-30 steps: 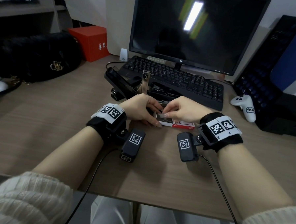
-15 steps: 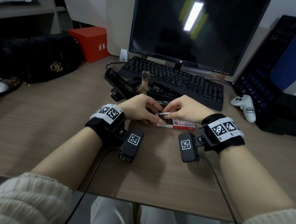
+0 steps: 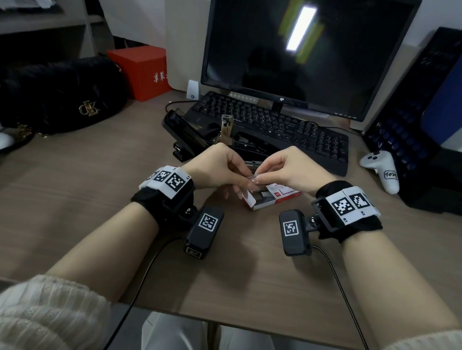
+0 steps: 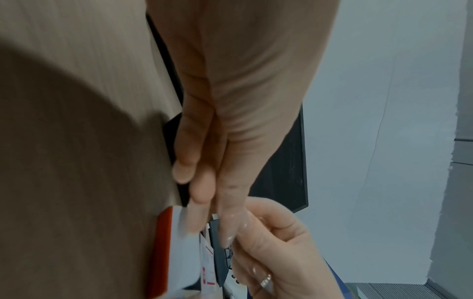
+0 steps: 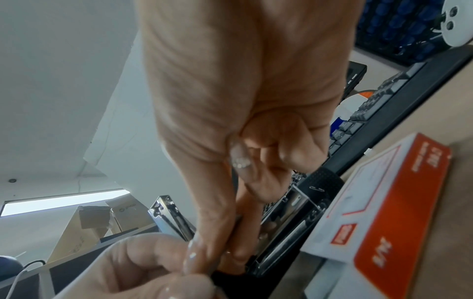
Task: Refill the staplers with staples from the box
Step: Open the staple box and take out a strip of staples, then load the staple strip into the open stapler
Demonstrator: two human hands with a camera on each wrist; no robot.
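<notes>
A thin silver staple strip (image 3: 253,177) hangs just above the desk, pinched at its ends by both hands. My left hand (image 3: 244,175) pinches it from the left and my right hand (image 3: 262,176) from the right. Below them lies the red-and-white staple box (image 3: 279,194), its left end flap open; it also shows in the wrist views as the staple box (image 5: 384,212) (image 4: 163,252). Just behind the hands lie open black staplers (image 3: 189,138) (image 3: 252,146), one with its metal magazine (image 3: 226,126) standing up. In the right wrist view an open stapler channel (image 5: 294,210) lies beside the box.
A black keyboard (image 3: 293,130) and monitor (image 3: 298,52) stand behind the staplers. A white controller (image 3: 382,169) lies at the right, and a black handbag (image 3: 57,96) and a red box (image 3: 141,71) at the left. Wrist-camera cables run over the desk's near edge (image 3: 244,317).
The hands have come up off the box with the staple strip between them. The box now lies uncovered with its flap open.
</notes>
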